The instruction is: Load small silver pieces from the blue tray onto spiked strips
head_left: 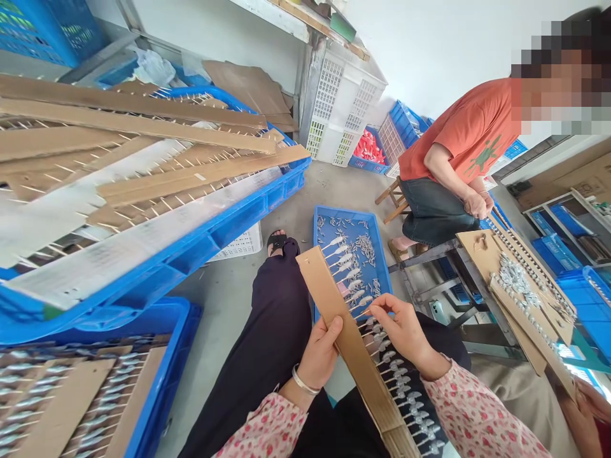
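My left hand (324, 353) grips a long cardboard strip (329, 289), its thumb on the strip's face. Thin sticks stand out in a row along the strip's right edge, tipped with small silvery fish-shaped pieces (398, 380). Pieces nearer the far end look whiter (344, 259). My right hand (405, 327) has its thumb and forefinger pinched on one thin stick (365, 312) at that edge, about midway along the row; whether a piece sits on its tip is hidden by the fingers. Beyond the strip, a blue tray (317, 222) on the floor contains loose small silvery pieces.
At left, a large blue crate (248, 216) is piled with cardboard strips bearing sticks; a lower blue crate (179, 356) contains strips with silvery pieces. A co-worker (458, 133) sits at right by a work table (477, 245). Another person's hand (589, 407) shows at lower right.
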A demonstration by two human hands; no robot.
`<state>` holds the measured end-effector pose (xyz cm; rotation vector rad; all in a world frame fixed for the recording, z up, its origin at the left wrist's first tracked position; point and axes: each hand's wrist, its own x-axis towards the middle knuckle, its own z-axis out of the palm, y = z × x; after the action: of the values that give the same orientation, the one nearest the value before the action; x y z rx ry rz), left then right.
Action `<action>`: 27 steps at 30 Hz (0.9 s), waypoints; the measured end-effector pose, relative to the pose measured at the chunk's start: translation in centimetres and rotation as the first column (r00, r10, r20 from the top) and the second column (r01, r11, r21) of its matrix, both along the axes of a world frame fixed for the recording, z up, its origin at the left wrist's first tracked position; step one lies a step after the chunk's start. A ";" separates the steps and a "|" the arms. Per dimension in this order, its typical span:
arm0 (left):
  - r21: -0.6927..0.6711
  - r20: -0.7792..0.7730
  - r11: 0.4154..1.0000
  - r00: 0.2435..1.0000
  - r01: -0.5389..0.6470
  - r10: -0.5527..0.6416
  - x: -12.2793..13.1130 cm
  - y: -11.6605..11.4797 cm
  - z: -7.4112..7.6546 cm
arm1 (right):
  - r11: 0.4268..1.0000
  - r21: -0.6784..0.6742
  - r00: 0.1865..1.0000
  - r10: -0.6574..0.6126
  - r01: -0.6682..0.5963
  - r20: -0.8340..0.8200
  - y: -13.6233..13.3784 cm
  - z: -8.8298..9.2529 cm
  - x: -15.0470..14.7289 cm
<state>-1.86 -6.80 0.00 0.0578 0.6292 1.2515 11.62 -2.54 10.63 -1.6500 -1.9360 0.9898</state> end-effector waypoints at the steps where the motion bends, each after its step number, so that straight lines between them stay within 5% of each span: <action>1: -0.009 0.000 1.000 1.000 0.001 -0.001 0.0 0.0 0.0 | 1.000 0.004 1.000 -0.001 0.001 0.011 -0.1 0.1 0.0; 17: -0.029 0.009 0.999 0.999 0.039 -0.039 -0.3 0.0 0.6 | 0.974 0.223 0.992 0.017 -0.044 0.124 -0.6 0.5 0.3; 27: -0.051 0.009 0.998 0.999 0.033 -0.032 -0.3 0.0 0.6 | 0.970 0.227 0.986 0.052 -0.087 0.156 -0.6 0.4 0.2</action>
<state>-2.17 -6.83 0.63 0.0198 0.6503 1.2031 11.81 -3.17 11.06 -1.5688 -2.1292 0.6483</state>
